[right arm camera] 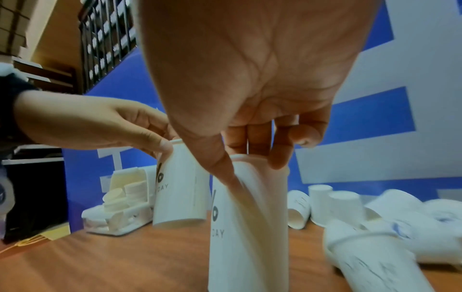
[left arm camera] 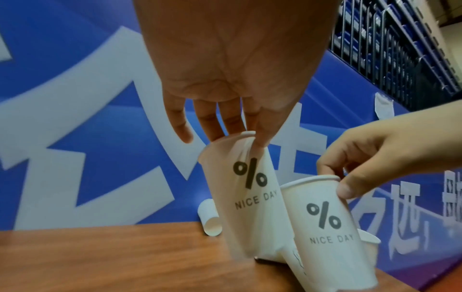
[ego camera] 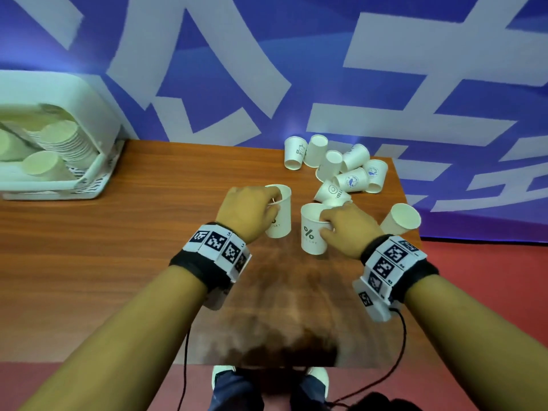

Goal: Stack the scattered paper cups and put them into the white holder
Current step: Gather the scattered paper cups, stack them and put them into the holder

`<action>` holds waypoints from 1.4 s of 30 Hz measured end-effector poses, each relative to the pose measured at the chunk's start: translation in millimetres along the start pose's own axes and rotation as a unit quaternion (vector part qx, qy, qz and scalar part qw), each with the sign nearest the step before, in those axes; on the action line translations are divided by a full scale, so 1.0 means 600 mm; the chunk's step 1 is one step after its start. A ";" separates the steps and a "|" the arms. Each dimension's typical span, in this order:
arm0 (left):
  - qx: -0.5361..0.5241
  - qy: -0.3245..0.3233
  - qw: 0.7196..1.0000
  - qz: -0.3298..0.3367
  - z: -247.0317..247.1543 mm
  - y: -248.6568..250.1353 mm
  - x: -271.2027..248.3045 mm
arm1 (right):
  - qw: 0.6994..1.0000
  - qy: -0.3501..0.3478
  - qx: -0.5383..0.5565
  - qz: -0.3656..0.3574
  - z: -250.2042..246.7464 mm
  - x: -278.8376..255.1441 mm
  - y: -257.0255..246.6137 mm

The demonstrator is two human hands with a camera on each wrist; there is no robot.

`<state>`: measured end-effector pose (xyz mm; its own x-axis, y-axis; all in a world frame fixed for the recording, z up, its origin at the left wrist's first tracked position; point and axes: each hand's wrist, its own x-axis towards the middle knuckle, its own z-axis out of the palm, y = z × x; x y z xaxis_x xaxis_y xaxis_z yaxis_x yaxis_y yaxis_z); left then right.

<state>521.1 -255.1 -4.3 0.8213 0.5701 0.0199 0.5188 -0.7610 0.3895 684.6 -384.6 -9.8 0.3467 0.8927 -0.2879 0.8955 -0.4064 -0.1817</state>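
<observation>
My left hand pinches the rim of a white "% NICE DAY" paper cup, held upright just above the table; in the left wrist view its thumb lies on the outside and its fingers go inside this cup. My right hand pinches the rim of a second "%" cup close to the right of the first; the right wrist view shows this second cup upright. Several loose cups lie scattered behind. The white holder at far left holds stacked cups.
One cup lies on its side at the wooden table's right edge. A blue and white banner wall stands close behind the table. Bare wood spreads between the holder and my hands. Red floor shows below.
</observation>
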 end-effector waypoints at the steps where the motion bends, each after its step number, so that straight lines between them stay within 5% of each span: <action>1: -0.008 0.008 1.000 -0.006 -0.015 -0.016 -0.010 | 1.000 0.012 0.007 -0.004 -0.006 0.006 -0.023; 13: -0.044 0.039 0.994 -0.096 -0.122 -0.194 -0.100 | 0.996 0.064 0.030 -0.062 -0.009 0.064 -0.228; 28: 0.001 0.081 0.976 -0.202 -0.165 -0.273 -0.131 | 0.988 0.069 0.022 -0.136 0.006 0.142 -0.291; 42: -0.018 0.047 0.985 -0.164 -0.188 -0.434 -0.137 | 0.997 0.033 -0.008 -0.069 0.023 0.206 -0.366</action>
<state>291.8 -68.9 -3.3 0.5846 0.8108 -0.0287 0.7427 -0.5206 0.4212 526.8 -187.5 -18.7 0.2370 0.9510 -0.1985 0.9400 -0.2760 -0.2004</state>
